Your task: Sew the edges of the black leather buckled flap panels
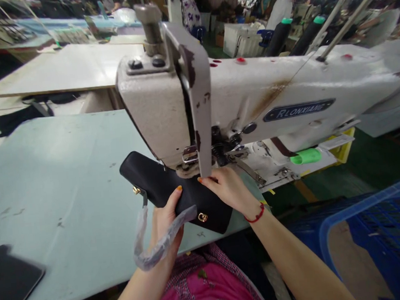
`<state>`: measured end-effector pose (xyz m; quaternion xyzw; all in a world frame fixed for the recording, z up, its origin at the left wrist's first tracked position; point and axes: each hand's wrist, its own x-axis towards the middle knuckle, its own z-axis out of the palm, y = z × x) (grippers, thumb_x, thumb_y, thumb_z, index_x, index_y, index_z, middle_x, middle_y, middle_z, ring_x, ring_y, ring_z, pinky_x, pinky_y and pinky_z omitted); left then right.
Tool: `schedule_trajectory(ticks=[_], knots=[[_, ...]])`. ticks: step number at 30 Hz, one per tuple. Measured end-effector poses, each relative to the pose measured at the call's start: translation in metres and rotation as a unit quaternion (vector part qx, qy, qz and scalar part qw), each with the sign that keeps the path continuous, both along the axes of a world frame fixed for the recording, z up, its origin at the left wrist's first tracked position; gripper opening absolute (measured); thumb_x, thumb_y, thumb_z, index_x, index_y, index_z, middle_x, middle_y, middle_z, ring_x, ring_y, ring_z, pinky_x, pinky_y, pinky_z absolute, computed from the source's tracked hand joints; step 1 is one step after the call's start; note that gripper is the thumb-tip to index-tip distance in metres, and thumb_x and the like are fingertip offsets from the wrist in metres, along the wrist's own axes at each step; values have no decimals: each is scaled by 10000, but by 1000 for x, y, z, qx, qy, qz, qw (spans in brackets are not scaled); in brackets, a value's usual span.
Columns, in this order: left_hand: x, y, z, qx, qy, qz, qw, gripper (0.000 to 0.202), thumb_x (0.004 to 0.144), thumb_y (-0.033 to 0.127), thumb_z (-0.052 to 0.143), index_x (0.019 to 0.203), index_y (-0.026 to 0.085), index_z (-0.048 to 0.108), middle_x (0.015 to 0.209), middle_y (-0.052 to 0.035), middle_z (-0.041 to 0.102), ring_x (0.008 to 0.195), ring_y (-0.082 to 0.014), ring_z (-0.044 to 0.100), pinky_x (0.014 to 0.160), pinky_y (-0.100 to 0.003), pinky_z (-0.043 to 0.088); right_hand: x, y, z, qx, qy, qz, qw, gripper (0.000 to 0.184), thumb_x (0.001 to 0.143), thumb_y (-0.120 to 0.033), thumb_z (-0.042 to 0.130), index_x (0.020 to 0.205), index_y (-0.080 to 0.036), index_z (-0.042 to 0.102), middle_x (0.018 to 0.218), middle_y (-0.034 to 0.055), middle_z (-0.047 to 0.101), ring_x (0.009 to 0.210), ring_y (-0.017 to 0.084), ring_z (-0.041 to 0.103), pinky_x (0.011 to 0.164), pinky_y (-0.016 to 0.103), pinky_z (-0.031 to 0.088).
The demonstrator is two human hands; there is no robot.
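A black handbag panel [153, 176] with gold-coloured fittings lies slanted under the head of a white sewing machine [155, 112]. Its handle [159, 250], wrapped in clear plastic, loops over my left wrist. My left hand [168, 215] grips the near edge, thumb on top and fingers hidden beneath. My right hand [229, 189] is at the panel's right part, close to the presser foot, its thumb and finger pinched together at the black material. The machine's head hides the panel's far edge and the needle.
A pale green tabletop [66, 169] spreads to the left, with a dark flat piece [12, 280] at its near corner. A blue plastic basket [373, 201] stands at the lower right. Black thread cones [281, 37] rise behind the machine; people work farther back.
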<state>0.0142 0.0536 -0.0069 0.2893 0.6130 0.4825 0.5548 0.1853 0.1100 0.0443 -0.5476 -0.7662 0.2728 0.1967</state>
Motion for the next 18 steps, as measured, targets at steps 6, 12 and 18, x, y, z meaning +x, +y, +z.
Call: schedule_trajectory(ticks=[6, 12, 18], knots=[[-14, 23, 4, 9, -136, 47, 990, 372, 747, 226, 734, 1114, 253, 681, 1180, -15, 722, 1152, -298, 646, 938, -354, 572, -6, -5, -10, -34, 102, -3, 994, 316, 927, -320, 545, 691, -164, 687, 646, 11, 627, 625, 124, 537, 551, 229, 291], [-44, 46, 14, -9, -145, -60, 988, 495, 631, 235, 833, 1107, 182, 706, 1066, -84, 756, 1016, -322, 704, 846, -368, 605, -17, -17, -31, -62, 194, -46, 978, 396, 925, -381, 527, 598, -164, 577, 559, -11, 510, 546, 111, 430, 519, 234, 265], [-55, 71, 36, -3, -113, -120, 986, 551, 513, 209, 881, 1039, 142, 729, 1005, -91, 769, 1073, -355, 671, 909, -425, 564, -31, -30, -39, -69, 252, -86, 961, 377, 944, -391, 485, 661, -159, 577, 614, 4, 534, 578, 117, 436, 520, 219, 300]])
